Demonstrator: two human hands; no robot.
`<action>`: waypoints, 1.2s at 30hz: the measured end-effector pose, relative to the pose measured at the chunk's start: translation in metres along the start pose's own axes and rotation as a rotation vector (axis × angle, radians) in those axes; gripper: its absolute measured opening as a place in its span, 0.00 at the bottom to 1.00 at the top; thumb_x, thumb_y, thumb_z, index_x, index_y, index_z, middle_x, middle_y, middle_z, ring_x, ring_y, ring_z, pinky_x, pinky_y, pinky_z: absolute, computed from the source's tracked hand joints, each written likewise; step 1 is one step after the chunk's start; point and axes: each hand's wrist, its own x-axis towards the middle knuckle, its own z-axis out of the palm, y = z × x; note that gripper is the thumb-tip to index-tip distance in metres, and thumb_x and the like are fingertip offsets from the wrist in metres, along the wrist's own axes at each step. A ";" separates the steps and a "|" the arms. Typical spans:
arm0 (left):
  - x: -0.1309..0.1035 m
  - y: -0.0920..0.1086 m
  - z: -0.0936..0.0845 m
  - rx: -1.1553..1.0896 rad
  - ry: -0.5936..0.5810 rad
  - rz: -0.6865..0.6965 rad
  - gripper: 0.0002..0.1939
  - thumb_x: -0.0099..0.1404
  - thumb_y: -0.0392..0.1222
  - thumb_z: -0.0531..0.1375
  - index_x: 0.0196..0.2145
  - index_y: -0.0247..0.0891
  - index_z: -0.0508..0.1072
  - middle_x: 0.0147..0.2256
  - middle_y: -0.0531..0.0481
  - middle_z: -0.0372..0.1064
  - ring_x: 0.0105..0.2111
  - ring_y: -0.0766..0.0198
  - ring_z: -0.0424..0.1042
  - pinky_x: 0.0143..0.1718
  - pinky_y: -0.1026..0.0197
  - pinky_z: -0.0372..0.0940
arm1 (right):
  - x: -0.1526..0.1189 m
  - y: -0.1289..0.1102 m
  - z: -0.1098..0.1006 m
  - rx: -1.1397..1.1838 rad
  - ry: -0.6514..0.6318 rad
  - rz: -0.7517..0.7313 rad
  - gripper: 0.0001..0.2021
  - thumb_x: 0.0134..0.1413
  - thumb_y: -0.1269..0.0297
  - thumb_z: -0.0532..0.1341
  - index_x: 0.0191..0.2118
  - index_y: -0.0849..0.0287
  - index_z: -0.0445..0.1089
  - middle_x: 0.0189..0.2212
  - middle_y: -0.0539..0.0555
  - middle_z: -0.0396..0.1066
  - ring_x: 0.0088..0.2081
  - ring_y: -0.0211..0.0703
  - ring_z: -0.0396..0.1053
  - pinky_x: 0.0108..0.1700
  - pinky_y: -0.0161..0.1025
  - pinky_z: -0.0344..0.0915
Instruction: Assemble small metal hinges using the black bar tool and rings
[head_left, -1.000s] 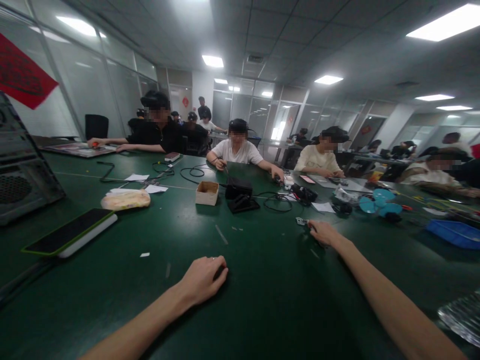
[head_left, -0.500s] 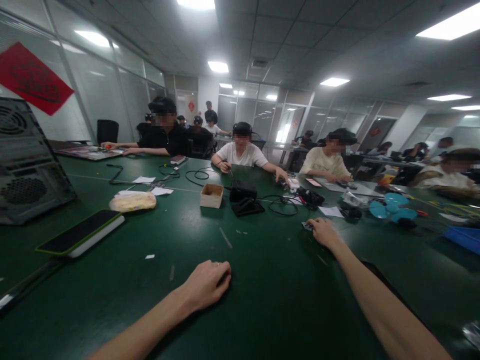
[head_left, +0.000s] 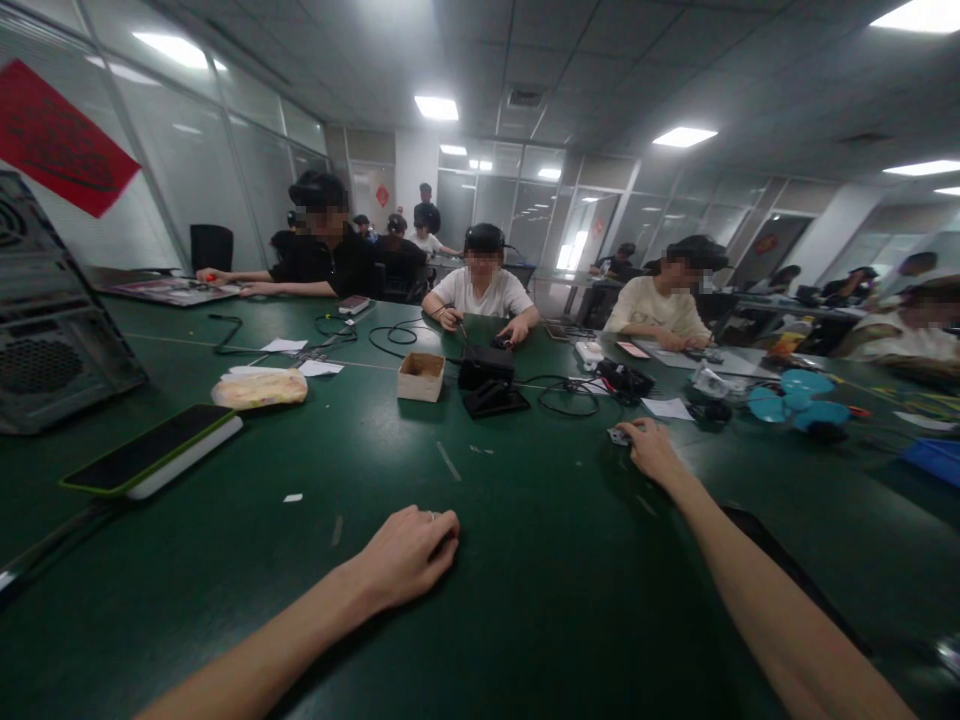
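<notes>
Though the small metallic part (head_left: pixel 619 437) is still pinched at the fingertips of the right hand (head_left: pixel 654 451), less of it juts past them than a second ago, suggesting a shifted grip rather than a release; the left hand (head_left: pixel 411 555) rests curled, and whether it holds anything I cannot tell. Around them the green tabletop (head_left: pixel 540 570) bears a cardboard box (head_left: pixel 418 385) and blue fan blades (head_left: pixel 795 403), with a co-worker in white (head_left: pixel 484 296) opposite, before glass partitions (head_left: pixel 480 205) under ceiling lights (head_left: pixel 436 107).
</notes>
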 end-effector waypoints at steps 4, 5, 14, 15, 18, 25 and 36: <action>0.000 0.000 -0.001 -0.021 0.003 0.002 0.08 0.68 0.40 0.48 0.39 0.39 0.65 0.31 0.49 0.69 0.30 0.61 0.68 0.34 0.60 0.57 | -0.001 0.000 0.001 0.004 0.004 0.009 0.23 0.51 0.80 0.51 0.52 0.58 0.66 0.51 0.62 0.57 0.49 0.53 0.56 0.49 0.44 0.55; 0.000 0.000 0.000 -0.027 0.005 0.006 0.08 0.69 0.40 0.48 0.39 0.39 0.65 0.31 0.50 0.69 0.30 0.61 0.68 0.34 0.60 0.57 | -0.001 0.000 0.001 0.003 0.004 0.010 0.23 0.50 0.80 0.51 0.51 0.57 0.67 0.51 0.62 0.57 0.49 0.53 0.56 0.49 0.44 0.55; -0.002 0.000 0.003 0.025 0.022 0.004 0.07 0.67 0.39 0.48 0.38 0.40 0.65 0.31 0.50 0.70 0.29 0.61 0.68 0.34 0.60 0.57 | -0.002 -0.002 0.002 0.018 0.055 -0.010 0.24 0.48 0.82 0.51 0.50 0.57 0.68 0.49 0.62 0.60 0.48 0.52 0.59 0.47 0.43 0.57; -0.002 0.000 0.003 0.033 0.018 0.002 0.06 0.67 0.39 0.48 0.38 0.40 0.64 0.31 0.50 0.70 0.29 0.61 0.68 0.34 0.60 0.58 | -0.001 -0.002 0.002 0.022 0.061 -0.015 0.24 0.47 0.82 0.52 0.48 0.56 0.69 0.49 0.61 0.60 0.48 0.52 0.60 0.47 0.43 0.58; -0.002 0.002 0.001 0.056 -0.004 -0.011 0.06 0.67 0.39 0.49 0.38 0.40 0.64 0.32 0.50 0.70 0.30 0.61 0.69 0.34 0.60 0.59 | -0.001 -0.001 0.005 0.033 0.074 -0.026 0.23 0.45 0.82 0.53 0.45 0.56 0.71 0.48 0.61 0.60 0.48 0.53 0.61 0.48 0.45 0.58; -0.002 0.004 -0.002 0.035 -0.006 -0.025 0.06 0.67 0.39 0.48 0.38 0.40 0.64 0.32 0.50 0.70 0.30 0.61 0.68 0.34 0.59 0.59 | 0.005 0.000 0.004 0.049 0.040 0.049 0.24 0.49 0.75 0.53 0.53 0.56 0.65 0.51 0.62 0.61 0.52 0.55 0.60 0.52 0.48 0.57; -0.003 -0.001 0.003 -0.001 0.016 -0.010 0.05 0.67 0.39 0.50 0.38 0.42 0.64 0.31 0.52 0.69 0.29 0.62 0.67 0.34 0.60 0.58 | 0.001 0.029 0.002 0.181 -0.039 0.385 0.30 0.48 0.43 0.54 0.46 0.64 0.70 0.43 0.68 0.70 0.46 0.63 0.69 0.45 0.53 0.65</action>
